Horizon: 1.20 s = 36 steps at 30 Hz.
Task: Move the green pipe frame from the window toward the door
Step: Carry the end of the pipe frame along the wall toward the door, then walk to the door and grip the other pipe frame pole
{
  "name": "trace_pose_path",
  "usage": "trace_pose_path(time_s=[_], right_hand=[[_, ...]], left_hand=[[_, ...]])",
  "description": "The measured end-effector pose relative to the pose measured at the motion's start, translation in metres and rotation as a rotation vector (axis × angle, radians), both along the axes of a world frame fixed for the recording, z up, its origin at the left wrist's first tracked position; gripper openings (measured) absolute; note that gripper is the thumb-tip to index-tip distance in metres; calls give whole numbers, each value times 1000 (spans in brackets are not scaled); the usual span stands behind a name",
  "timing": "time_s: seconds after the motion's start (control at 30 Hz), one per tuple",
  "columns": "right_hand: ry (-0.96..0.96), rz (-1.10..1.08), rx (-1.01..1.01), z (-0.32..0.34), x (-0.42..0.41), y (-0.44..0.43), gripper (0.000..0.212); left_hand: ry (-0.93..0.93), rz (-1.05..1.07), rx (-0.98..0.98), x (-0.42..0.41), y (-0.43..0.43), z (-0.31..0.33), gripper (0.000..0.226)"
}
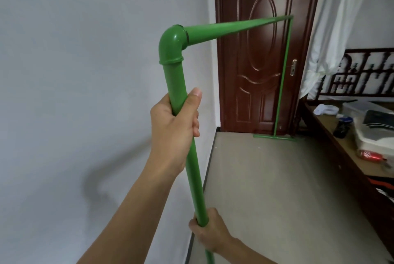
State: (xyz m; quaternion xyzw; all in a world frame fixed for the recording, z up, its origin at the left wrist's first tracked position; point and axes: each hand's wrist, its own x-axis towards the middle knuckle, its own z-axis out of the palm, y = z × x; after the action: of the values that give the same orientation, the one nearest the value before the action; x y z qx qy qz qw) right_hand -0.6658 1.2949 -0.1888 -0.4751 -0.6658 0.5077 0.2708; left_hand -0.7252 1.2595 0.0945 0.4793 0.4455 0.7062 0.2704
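The green pipe frame [226,30] stands along the white wall. Its near upright rises in front of me to an elbow joint, and a long top bar runs from there to a thin far upright. The far foot bar rests on the floor in front of the dark brown door [260,54]. My left hand [173,127] is wrapped around the near upright just below the elbow, thumb up. My right hand [210,232] grips the same upright lower down, near the bottom of the view. The window is out of sight.
A white wall [85,72] runs close on the left. Beige floor [277,178] stretches to the door. On the right, a dark wooden bed [345,163] carries a red can [370,155], a white box and small items; white cloth [332,29] hangs above it.
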Motion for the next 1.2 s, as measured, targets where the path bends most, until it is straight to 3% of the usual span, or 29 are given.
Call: trace_pose_path(time_s=[0.13,0.27,0.37,0.47,0.53,0.6,0.67,0.8,0.97,1.1,1.2], right_hand=[[-143,118,10,12,19,-3,34],[-254,334,30,15,68,-2,22],[-286,330,23,-2,142,6,26],[-330,233,-22,-28,242,15,20],[-361,154,-38,-42,311,21,17],[-385,80,-70,-55,377,24,14],[-380,7,-131,-65,438,22,13],[-339,-143,-214,-73,535,18,7],[-294,-317,-274,-76,605,29,3],[-239,-398,-337,-83,636,59,5],[-219,-437,-386,-88,657,97,4]], left_hand=[[72,139,51,16,-8,-6,18],[118,325,44,40,-20,-43,9],[159,452,-90,58,-35,-97,18],[137,556,-284,88,-58,-152,49],[148,603,-406,115,-73,-187,51],[157,528,-585,145,-82,-224,39],[147,301,-804,177,-87,-256,27],[142,-120,-1129,243,-78,-295,38],[156,-217,-1180,288,-32,-321,34],[159,-212,-1164,307,33,-343,7],[184,-246,-1167,323,99,-361,9]])
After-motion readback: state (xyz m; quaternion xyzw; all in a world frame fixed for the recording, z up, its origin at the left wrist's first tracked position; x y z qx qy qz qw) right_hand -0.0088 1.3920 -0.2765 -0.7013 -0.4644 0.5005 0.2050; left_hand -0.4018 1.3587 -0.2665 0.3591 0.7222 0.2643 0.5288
